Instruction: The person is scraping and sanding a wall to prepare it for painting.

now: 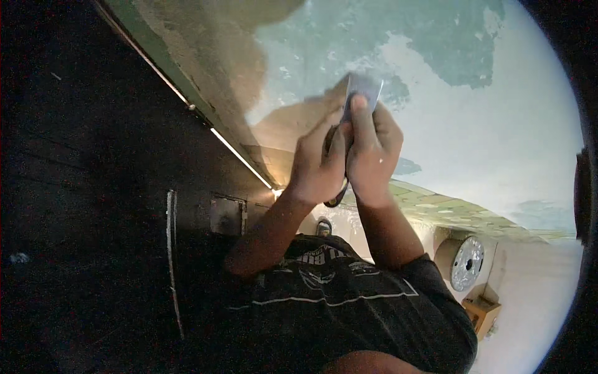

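Both hands are raised together in front of the wall. In my right hand [373,149] is a flat, thin-bladed scraper [366,86], with the thumb pressed along its blade. My left hand [317,163] is closed beside it, around the dark lower part of the tool, mostly hidden by the fingers. The blade is blurred and lies over a patchy wall surface [317,51], green in places and whitish in others. Whether its edge touches the wall cannot be told. A dark rounded form with some yellow shows below the hands; what it is stays unclear.
A large reel [468,264] and a cardboard box [483,313] stand at the lower right. A band with a green stone-like pattern [434,201] runs below the pale wall area. One sandalled foot [323,227] shows below the hands. The left side is very dark, with a bright narrow strip [240,156].
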The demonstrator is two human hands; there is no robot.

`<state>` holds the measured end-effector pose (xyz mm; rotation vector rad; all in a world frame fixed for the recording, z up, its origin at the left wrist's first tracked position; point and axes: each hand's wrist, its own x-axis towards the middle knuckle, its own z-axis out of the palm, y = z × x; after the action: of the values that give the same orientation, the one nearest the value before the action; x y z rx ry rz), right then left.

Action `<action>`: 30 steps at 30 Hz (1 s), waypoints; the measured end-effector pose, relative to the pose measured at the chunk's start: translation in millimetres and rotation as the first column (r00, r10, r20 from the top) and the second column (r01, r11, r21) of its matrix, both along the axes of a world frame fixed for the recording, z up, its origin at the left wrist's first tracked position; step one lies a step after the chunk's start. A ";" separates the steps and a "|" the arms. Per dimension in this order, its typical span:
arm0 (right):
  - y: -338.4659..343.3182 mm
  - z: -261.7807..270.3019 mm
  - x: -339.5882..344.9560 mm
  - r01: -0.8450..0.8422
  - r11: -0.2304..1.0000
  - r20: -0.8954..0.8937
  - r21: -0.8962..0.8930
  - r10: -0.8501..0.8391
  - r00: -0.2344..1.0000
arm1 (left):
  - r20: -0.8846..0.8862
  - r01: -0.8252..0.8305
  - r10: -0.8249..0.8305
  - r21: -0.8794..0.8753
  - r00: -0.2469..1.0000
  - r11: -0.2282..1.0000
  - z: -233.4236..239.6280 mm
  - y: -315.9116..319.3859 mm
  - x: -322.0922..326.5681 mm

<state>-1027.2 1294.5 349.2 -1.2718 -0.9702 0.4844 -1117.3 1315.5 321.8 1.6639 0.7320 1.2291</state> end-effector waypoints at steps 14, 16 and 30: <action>-3.9 33.1 14.1 0.021 0.998 -0.112 0.065 -0.014 0.994 | -0.032 -0.017 0.027 0.279 0.999 0.960 12.6 3.0 19.8; -7.3 29.7 15.7 0.002 0.996 -0.132 0.094 0.010 0.991 | 0.074 0.071 -0.078 0.093 0.994 0.993 8.0 -1.5 23.1; -7.3 26.0 22.9 0.052 0.995 -0.122 0.082 -0.042 0.992 | 0.151 0.142 -0.149 0.053 0.977 0.988 15.7 1.9 30.5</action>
<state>-1004.3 1287.3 375.2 -1.1735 -0.8496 0.4726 -1086.8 1317.5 337.5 1.6050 0.4840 1.2598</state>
